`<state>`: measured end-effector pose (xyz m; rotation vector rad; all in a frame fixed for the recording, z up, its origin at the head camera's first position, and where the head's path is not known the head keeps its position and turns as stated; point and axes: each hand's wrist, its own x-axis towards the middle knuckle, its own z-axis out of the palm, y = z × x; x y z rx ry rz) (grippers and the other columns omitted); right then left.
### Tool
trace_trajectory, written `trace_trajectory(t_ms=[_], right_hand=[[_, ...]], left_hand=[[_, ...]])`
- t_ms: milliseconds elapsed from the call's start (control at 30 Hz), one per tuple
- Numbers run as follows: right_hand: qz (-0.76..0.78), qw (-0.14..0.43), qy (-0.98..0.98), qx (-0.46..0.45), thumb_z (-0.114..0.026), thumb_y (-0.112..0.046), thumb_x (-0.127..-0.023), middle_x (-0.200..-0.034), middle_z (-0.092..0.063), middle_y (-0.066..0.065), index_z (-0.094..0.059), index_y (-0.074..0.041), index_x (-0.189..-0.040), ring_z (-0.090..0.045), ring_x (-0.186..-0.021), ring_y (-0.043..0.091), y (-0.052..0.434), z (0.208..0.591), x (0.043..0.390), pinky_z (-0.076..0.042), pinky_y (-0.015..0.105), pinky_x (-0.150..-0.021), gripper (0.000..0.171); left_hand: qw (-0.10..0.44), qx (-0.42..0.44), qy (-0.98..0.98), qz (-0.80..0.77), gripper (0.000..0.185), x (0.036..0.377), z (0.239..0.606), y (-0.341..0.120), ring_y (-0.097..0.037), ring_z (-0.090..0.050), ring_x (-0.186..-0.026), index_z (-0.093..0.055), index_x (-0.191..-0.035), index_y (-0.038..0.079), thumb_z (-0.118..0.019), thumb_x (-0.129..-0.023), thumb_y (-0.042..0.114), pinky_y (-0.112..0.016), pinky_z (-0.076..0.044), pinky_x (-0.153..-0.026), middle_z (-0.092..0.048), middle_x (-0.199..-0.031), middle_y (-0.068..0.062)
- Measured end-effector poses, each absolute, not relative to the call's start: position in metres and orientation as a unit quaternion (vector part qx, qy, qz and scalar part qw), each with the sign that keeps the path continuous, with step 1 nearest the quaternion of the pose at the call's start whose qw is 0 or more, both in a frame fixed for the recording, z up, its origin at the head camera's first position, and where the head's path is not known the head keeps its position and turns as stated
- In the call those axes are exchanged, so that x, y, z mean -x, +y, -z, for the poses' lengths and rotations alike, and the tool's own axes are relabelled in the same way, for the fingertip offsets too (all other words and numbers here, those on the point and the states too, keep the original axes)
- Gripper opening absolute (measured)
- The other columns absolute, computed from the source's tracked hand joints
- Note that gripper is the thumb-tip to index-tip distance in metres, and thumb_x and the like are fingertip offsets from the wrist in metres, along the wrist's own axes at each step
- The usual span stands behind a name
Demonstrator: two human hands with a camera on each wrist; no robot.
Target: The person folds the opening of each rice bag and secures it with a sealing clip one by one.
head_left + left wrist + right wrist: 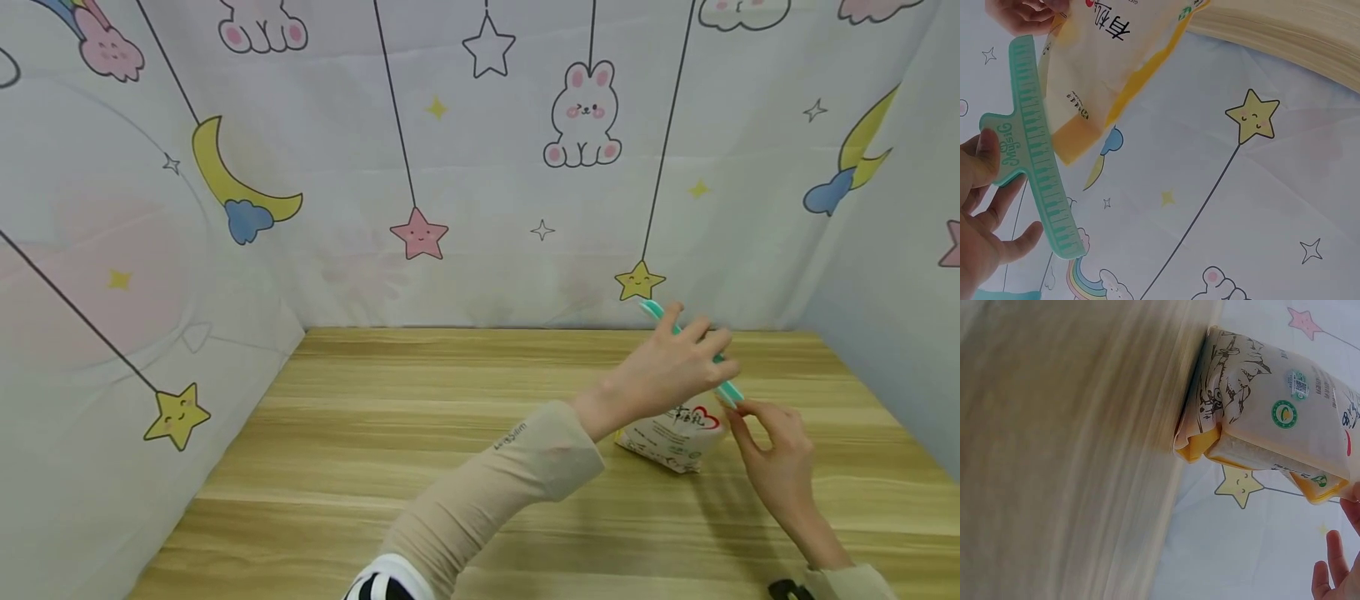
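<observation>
A teal bag clip (1038, 150) with a piano-key pattern is held by its handle between the thumb and fingers of my left hand (671, 362). Its long bar lies along the top edge of a white and yellow printed plastic bag (667, 442); whether it clamps the bag I cannot tell. The bag stands upright on the table, its lower part filled out. My right hand (780, 454) pinches the bag's top corner near the clip's lower end. In the right wrist view the bag (1279, 412) shows its side and base, with my right hand's fingers (1337, 556) at the edge.
A wood-grain table (412, 450) lies under the bag. Pale fabric walls (487, 175) printed with stars, moons and rabbits close off the back and both sides. A teal strip (1007, 295) shows at the lower edge of the left wrist view.
</observation>
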<state>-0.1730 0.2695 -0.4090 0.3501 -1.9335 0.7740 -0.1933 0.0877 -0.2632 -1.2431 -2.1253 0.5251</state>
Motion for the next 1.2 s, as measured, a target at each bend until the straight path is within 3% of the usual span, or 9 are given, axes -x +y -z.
trace_trajectory(t_ms=[267,467,600,700,767,933,1200], right_hand=[[-0.323,0.477,-0.805,-0.142,-0.062,0.005,-0.076,-0.076,-0.062,0.008,-0.063,0.009,-0.084,-0.037,-0.090,-0.020,0.272,0.410,0.171,-0.027,0.008,-0.078,0.009],[-0.325,0.461,-0.815,-0.129,-0.065,0.008,-0.072,-0.077,-0.060,0.024,-0.062,0.010,-0.084,-0.036,-0.093,-0.021,0.272,0.410,0.169,-0.027,0.006,-0.080,0.013],[-0.327,0.473,-0.809,-0.124,-0.067,0.010,-0.068,-0.080,-0.063,-0.004,-0.062,0.009,-0.083,-0.037,-0.092,-0.021,0.271,0.412,0.169,-0.028,0.006,-0.079,0.016],[-0.336,0.477,-0.804,-0.117,-0.069,0.012,-0.065,-0.090,-0.054,-0.027,-0.063,0.008,-0.083,-0.039,-0.089,-0.021,0.270,0.412,0.168,-0.029,0.007,-0.077,0.019],[-0.343,0.474,-0.803,-0.112,-0.069,0.014,-0.064,-0.092,-0.050,-0.034,-0.063,0.008,-0.084,-0.040,-0.087,-0.021,0.270,0.412,0.167,-0.029,0.006,-0.076,0.022],[-0.349,0.468,-0.805,-0.102,-0.067,0.017,-0.063,-0.096,-0.042,-0.043,-0.062,0.009,-0.086,-0.039,-0.088,-0.022,0.269,0.412,0.166,-0.029,0.005,-0.075,0.025],[-0.356,0.461,-0.807,-0.094,-0.066,0.018,-0.063,-0.095,-0.043,-0.043,-0.062,0.009,-0.087,-0.040,-0.089,-0.022,0.269,0.412,0.166,-0.030,0.002,-0.075,0.027]], left_hand=[[0.306,0.468,-0.803,-0.207,0.029,0.194,0.269,0.094,-0.013,-0.045,-0.115,-0.053,-0.115,0.037,-0.043,-0.094,0.021,-0.044,-0.032,-0.102,-0.050,-0.120,0.010],[0.309,0.468,-0.799,-0.216,0.026,0.192,0.273,0.099,-0.013,-0.045,-0.116,-0.052,-0.115,0.037,-0.046,-0.092,0.028,-0.043,-0.033,-0.101,-0.050,-0.121,0.010],[0.301,0.467,-0.802,-0.221,0.028,0.191,0.274,0.102,-0.013,-0.043,-0.118,-0.051,-0.117,0.039,-0.046,-0.092,0.027,-0.043,-0.032,-0.102,-0.048,-0.123,0.011],[0.299,0.465,-0.803,-0.221,0.028,0.191,0.275,0.104,-0.013,-0.043,-0.118,-0.051,-0.117,0.040,-0.045,-0.093,0.027,-0.043,-0.032,-0.102,-0.048,-0.124,0.011],[0.303,0.466,-0.802,-0.219,0.027,0.191,0.276,0.105,-0.013,-0.043,-0.118,-0.052,-0.116,0.040,-0.045,-0.093,0.027,-0.044,-0.032,-0.102,-0.048,-0.123,0.011],[0.296,0.468,-0.804,-0.218,0.026,0.192,0.277,0.108,-0.014,-0.042,-0.120,-0.051,-0.117,0.040,-0.044,-0.093,0.031,-0.045,-0.031,-0.102,-0.047,-0.126,0.011],[0.283,0.471,-0.807,-0.219,0.029,0.193,0.278,0.110,-0.014,-0.041,-0.123,-0.049,-0.120,0.040,-0.043,-0.093,0.032,-0.045,-0.030,-0.103,-0.046,-0.128,0.010]])
